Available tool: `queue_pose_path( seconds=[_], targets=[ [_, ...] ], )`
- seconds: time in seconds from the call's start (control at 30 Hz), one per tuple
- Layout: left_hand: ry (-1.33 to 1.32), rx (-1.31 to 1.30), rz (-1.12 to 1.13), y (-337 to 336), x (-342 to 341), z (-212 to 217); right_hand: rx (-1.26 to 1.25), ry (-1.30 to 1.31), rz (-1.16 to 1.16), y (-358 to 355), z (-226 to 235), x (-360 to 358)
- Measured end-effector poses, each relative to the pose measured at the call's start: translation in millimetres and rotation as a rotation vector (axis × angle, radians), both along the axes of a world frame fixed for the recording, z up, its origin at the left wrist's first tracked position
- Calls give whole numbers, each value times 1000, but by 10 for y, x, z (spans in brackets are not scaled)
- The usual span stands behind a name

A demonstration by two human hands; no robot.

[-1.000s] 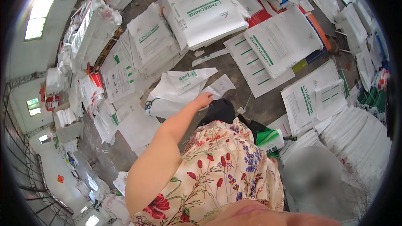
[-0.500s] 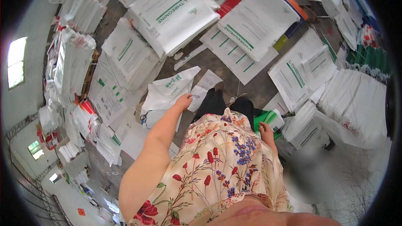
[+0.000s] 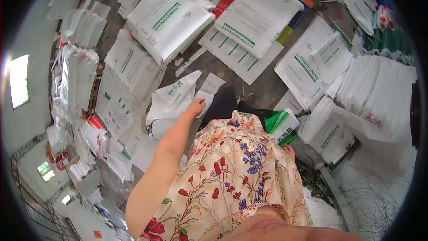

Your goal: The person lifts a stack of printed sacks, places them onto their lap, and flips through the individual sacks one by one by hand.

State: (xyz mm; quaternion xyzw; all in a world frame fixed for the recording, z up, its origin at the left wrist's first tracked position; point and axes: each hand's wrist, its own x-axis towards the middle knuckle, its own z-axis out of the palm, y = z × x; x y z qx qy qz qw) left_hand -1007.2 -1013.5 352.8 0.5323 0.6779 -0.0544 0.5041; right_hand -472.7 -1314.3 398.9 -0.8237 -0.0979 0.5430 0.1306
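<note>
littered floor unchanged; left hand [image 3: 195, 106] has drawn back beside white sack [image 3: 171, 100].

Right hand [image 3: 290, 151]: only a small part shows past the floral blouse [image 3: 232, 174]; its fingers and whatever it may hold are hidden. Left hand [image 3: 195, 106]: fingers curl, grip too small to tell. White sack [image 3: 171, 100]: lower part covered by the forearm. Far stacks [image 3: 80, 27] blur and bend toward the rim.

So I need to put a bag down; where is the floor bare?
Bare floor runs between the big sack stack and the flat sacks. Left of the left hand, sack piles crowd together.
</note>
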Motion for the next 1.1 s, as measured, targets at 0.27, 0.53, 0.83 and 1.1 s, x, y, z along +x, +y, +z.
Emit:
queue_pose_path(
  seconds=[0.27, 0.53, 0.83, 1.1],
  targets=[
    [91, -26, 17, -370, 184, 105, 160, 161, -76, 485, -401, 405],
    [70, -78, 182, -148, 70, -60, 142, 82, 111, 1075, -322, 624],
    [7, 29, 107, 966, 150, -148, 136, 112, 252, 1871, -221, 384],
    [-14, 58, 64, 2155, -345, -139, 352, 31, 228, 3804, 246, -199]
  ],
)
